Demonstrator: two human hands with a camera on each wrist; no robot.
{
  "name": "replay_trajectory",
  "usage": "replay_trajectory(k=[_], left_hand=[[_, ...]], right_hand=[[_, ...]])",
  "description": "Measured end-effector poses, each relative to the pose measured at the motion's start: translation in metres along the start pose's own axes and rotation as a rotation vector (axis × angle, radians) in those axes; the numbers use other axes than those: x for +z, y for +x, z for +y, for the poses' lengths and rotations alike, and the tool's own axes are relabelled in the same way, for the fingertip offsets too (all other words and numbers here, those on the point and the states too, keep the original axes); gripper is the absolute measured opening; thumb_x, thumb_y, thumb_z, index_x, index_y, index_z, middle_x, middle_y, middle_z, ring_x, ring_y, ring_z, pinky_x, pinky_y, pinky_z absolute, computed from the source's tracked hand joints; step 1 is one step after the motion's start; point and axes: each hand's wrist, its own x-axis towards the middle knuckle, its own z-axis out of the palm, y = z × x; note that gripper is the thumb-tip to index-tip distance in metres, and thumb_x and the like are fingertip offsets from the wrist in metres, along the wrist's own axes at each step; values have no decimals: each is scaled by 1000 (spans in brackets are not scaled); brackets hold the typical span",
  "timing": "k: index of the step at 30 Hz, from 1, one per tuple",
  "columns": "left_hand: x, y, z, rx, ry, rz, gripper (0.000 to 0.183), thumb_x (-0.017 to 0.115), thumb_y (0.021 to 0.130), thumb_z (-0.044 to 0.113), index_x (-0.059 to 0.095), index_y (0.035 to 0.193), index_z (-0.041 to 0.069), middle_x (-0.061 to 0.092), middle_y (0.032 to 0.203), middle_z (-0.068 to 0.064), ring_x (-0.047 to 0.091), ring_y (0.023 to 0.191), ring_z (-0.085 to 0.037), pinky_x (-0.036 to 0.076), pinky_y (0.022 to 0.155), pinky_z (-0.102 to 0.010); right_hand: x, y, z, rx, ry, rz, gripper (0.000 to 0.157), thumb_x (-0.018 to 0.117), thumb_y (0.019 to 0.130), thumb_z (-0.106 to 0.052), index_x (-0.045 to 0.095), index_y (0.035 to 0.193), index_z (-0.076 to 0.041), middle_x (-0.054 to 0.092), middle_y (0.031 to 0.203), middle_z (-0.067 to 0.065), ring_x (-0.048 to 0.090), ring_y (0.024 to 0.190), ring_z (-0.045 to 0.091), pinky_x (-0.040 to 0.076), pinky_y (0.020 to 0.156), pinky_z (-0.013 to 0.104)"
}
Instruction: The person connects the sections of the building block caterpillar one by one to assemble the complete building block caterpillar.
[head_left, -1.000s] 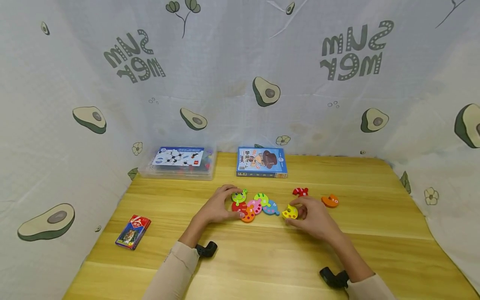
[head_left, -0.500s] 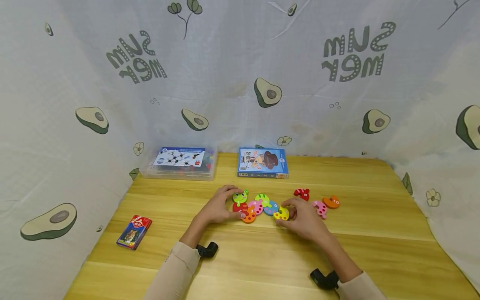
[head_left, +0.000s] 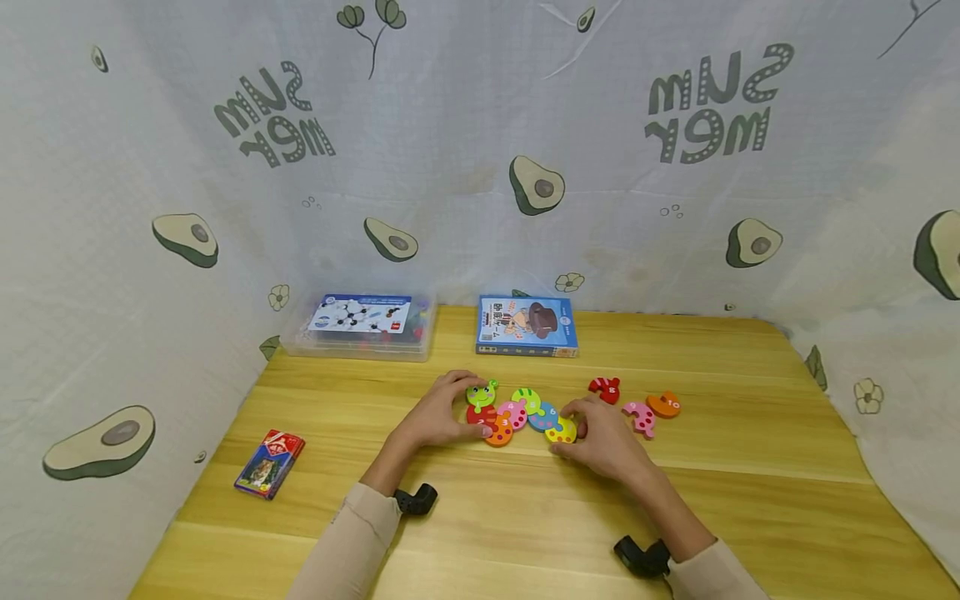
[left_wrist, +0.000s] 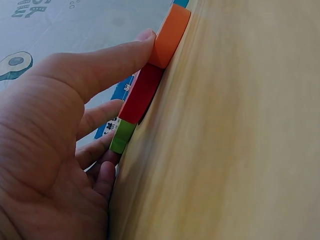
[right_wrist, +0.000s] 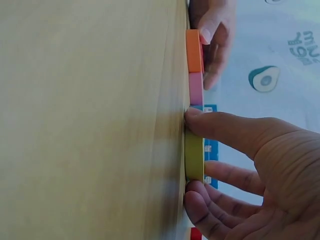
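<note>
A row of flat, coloured caterpillar puzzle pieces curves across the table, from a green smiling head (head_left: 480,395) through red, orange, pink, light green and blue (head_left: 542,416) to yellow. My left hand (head_left: 433,414) holds the head end; its thumb presses the edge of the orange piece (left_wrist: 171,37), and its fingers curl behind the green head. At the other end, my right hand (head_left: 606,437) pinches the yellow piece (right_wrist: 194,156) between thumb and fingers. That piece lies against the blue one, its right side partly covered by the fingers.
Loose red (head_left: 604,389), pink (head_left: 640,417) and orange (head_left: 664,405) pieces lie right of the row. Behind it stand a blue game box (head_left: 527,325) and a clear plastic case (head_left: 358,327). A card box (head_left: 270,464) lies at left. Printed cloth (head_left: 465,167) hangs behind the table.
My right hand has moved left with the yellow piece, bringing it against the blue piece. The loose pink piece has come into view from behind that hand. My left hand stays put.
</note>
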Motion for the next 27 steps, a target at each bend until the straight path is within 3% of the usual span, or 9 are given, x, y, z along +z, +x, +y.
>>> replay_trajectory(k=[6, 12, 20, 27], left_hand=[[1, 1, 5, -23, 24, 14, 75, 84, 81, 45, 57, 147, 23, 42, 158, -6, 39, 148, -32, 39, 117, -57], [4, 0, 12, -72, 48, 28, 80, 85, 78, 53, 57, 147, 22, 45, 157, -8, 42, 145, -34, 42, 116, -56], [5, 0, 21, -101, 81, 25, 84, 87, 77, 51, 56, 147, 18, 46, 156, -9, 44, 144, -35, 42, 117, -55], [4, -1, 24, -109, 72, 28, 84, 88, 77, 48, 55, 148, 17, 47, 156, -8, 44, 144, -35, 40, 118, -54]], right_hand=[[-2, 2, 4, 19, 38, -15, 56, 93, 74, -34, 72, 117, -6, 57, 88, 5, 47, 75, 17, 38, 62, 28], [-16, 5, 17, 34, 100, -10, 50, 85, 85, -29, 69, 124, -3, 64, 94, 8, 54, 80, 19, 48, 65, 28], [-38, 17, 46, -14, 79, 66, 41, 83, 88, -20, 69, 120, 2, 67, 103, 15, 59, 84, 22, 52, 71, 27], [-53, 24, 59, 30, 25, 49, 45, 81, 89, -24, 68, 126, -2, 66, 114, 18, 61, 101, 33, 58, 79, 40]])
